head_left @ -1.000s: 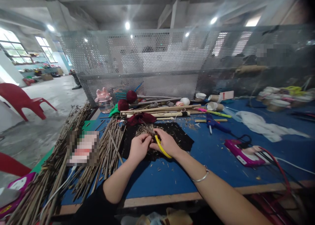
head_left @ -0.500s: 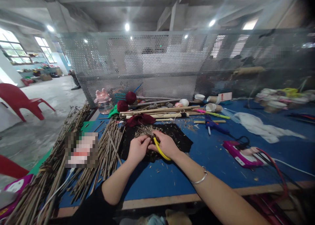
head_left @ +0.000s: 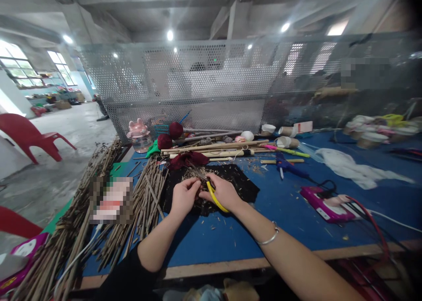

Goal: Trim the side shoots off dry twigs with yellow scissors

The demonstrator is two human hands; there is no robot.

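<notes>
My right hand [head_left: 224, 193] is closed around yellow-handled scissors [head_left: 215, 197], whose blades point away and to the left. Close beside it, my left hand [head_left: 185, 197] has thumb and fingers pinched together; whatever lies between them is too small to make out. Both hands are over a black cloth [head_left: 242, 184] strewn with short cut bits of stalk. Just beyond the blade tips lies a dark red cloth [head_left: 187, 159]. A spread of thin dry sticks [head_left: 140, 208] lies left of my left hand.
A blue glue gun [head_left: 286, 165] and a magenta power strip [head_left: 325, 206] with cables lie to the right. Long rods [head_left: 211, 153] and red yarn balls [head_left: 176, 130] line the back, before a perforated metal screen [head_left: 204, 85]. Bundled twigs [head_left: 70, 217] cover the left edge.
The hands have come slightly apart, with the left fingertips a little farther from the right hand. The scissors stay in the right hand. The view has shifted very slightly.
</notes>
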